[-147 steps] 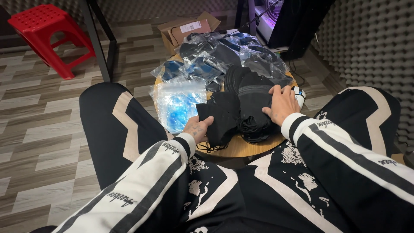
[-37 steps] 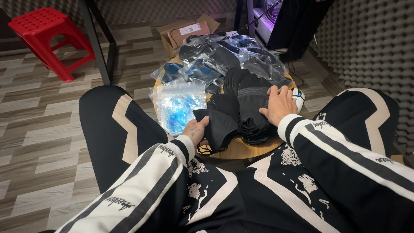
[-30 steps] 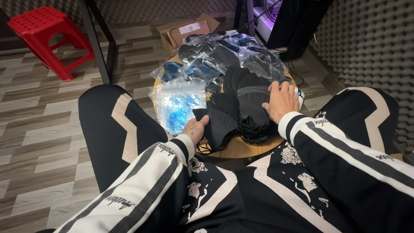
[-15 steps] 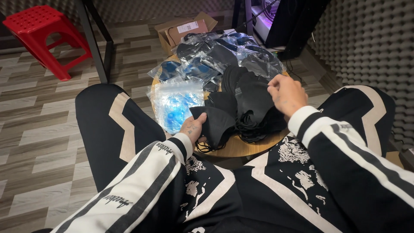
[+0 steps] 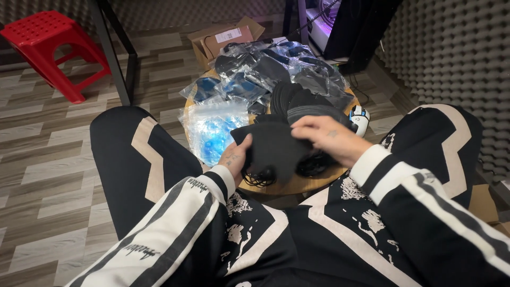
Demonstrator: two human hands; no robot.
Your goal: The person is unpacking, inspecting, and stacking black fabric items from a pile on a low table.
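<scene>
A black face mask (image 5: 276,151) is gripped by the left hand (image 5: 236,159) and right hand (image 5: 324,135) (above a round wooden table (image 5: 297,186)).

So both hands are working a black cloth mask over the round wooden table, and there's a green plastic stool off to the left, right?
Nearly. The plastic stool is red, not green, as the head view shows. The rest holds: the left hand and right hand handle a black cloth mask over the round wooden table.

Round wooden table (image 5: 297,186), heaped black masks (image 5: 297,106), clear plastic packets (image 5: 212,125), white mouse (image 5: 360,118)
</scene>
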